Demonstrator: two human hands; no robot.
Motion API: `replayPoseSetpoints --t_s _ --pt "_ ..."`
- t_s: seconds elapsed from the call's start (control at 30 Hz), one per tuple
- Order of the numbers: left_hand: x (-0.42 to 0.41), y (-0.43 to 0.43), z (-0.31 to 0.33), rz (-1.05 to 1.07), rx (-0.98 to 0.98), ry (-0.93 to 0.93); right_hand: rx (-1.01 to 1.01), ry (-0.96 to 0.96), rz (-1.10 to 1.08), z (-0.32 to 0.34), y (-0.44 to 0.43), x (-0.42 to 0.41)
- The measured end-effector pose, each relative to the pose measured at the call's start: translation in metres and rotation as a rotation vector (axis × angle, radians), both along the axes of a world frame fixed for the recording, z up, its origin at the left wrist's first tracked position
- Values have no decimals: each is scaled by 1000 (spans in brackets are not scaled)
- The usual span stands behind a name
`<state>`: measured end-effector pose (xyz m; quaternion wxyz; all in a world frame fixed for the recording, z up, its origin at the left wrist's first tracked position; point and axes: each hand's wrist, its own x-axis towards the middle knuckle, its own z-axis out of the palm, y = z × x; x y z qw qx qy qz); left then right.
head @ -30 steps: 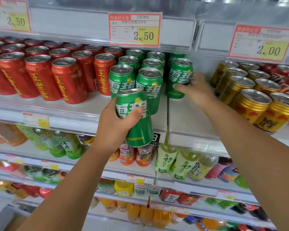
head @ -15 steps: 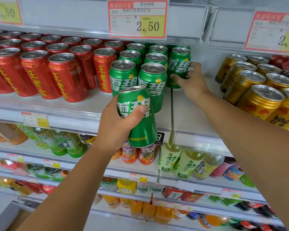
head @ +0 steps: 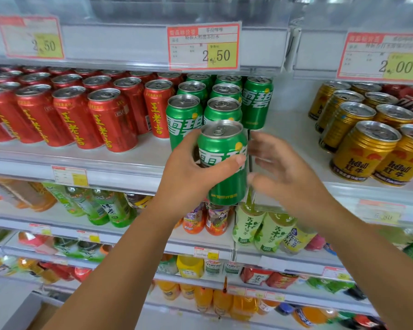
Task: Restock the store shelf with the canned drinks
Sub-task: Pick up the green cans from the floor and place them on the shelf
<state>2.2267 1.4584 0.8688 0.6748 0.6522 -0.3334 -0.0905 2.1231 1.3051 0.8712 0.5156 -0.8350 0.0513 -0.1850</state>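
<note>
Can (head: pixel 227 186), green, upright, gripped by left hand (head: pixel 188 177), thumb across its front; right hand (head: pixel 281 177), blurred, fingers spread, empty, just beside it.

The can (head: pixel 227 184) in the left grip (head: pixel 188 177) is green with white characters, a yellow dot and a silver top. Behind the grip, green cans (head: pixel 184 115) share that pattern. Left of the grip, red cans (head: pixel 110 122) bear yellow characters; right of it, gold cans (head: pixel 362 153) show red motifs. Above, price tags (head: pixel 203 47) are white, red-bordered, yellow-patched.
</note>
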Motion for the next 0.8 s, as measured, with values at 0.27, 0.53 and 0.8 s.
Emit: replayPoseSetpoints --t_s 0.27,0.53,0.8 --pt "-14 -27 14 137 104 -253 31 -79 -206 7 4 7" --pt "25 4 -43 326 418 -706 -120 87 -368 6 -61 60" --pt "30 -1 -66 378 418 -851 -102 50 -372 3 -70 97"
